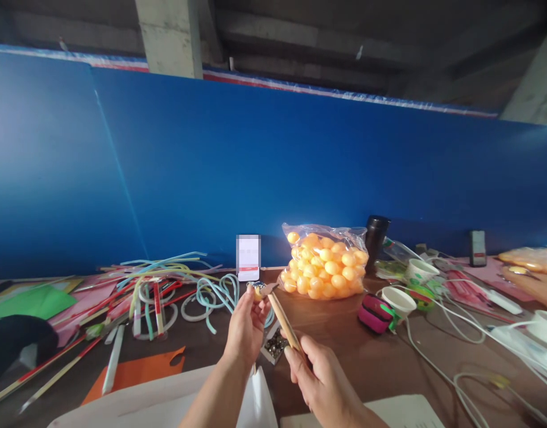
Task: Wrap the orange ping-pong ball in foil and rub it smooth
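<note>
My right hand [320, 377] is closed around the wooden handle of a small hammer [283, 318], which slants up and to the left. The hammer's dark metal head sits right by the fingertips of my left hand [247, 324]. Those fingers are pinched around a small yellowish object [257, 291], mostly hidden, whose kind I cannot make out. Below and between my hands, a small grey box [273, 345] holds dark shiny round pieces. Just behind my left hand, a phone [248, 255] with a lit screen stands upright.
A clear bag of orange balls [327, 267] stands behind my hands, near a black bottle [376, 238]. Pale blue tubing [211, 294] and coloured sticks clutter the left. Paper cups [398, 301], a pink pouch [375, 313] and white cables lie right. Another person's hand [534, 285] shows far right.
</note>
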`<state>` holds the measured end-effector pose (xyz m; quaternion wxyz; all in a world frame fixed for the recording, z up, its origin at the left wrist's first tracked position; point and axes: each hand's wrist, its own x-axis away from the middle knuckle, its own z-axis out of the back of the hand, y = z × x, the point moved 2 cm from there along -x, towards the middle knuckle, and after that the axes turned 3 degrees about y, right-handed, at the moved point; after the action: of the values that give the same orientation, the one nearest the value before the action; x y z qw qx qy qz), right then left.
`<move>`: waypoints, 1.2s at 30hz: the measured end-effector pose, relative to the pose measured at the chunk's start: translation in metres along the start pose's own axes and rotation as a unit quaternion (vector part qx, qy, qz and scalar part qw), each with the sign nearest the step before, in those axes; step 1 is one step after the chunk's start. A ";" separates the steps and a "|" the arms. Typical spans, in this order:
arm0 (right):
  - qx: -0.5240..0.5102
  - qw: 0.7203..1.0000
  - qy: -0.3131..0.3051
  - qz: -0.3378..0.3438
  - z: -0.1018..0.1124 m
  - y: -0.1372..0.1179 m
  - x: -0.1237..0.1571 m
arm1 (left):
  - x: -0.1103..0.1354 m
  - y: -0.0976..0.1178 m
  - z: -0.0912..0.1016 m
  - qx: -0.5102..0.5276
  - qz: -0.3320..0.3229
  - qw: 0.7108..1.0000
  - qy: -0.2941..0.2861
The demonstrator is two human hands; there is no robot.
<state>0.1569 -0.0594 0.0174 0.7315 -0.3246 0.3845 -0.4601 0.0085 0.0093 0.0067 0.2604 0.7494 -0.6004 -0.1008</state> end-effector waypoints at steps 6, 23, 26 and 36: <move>-0.012 1.000 0.015 -0.009 -0.002 0.000 0.000 | 0.000 0.000 0.000 -0.006 0.002 1.000 0.009; 0.017 1.000 0.000 0.001 -0.001 0.001 -0.001 | 0.002 0.000 -0.001 -0.016 0.001 1.000 0.023; 0.022 1.000 -0.006 0.011 0.000 0.001 -0.002 | 0.002 0.000 -0.001 -0.017 0.007 0.999 0.030; 0.028 1.000 0.006 0.005 0.003 0.000 -0.003 | -0.002 -0.003 0.004 -0.018 -0.002 0.999 0.037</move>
<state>0.1584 -0.0561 0.0195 0.7404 -0.2990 0.3775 -0.4689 0.0086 0.0106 0.0021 0.2961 0.7490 -0.5867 -0.0843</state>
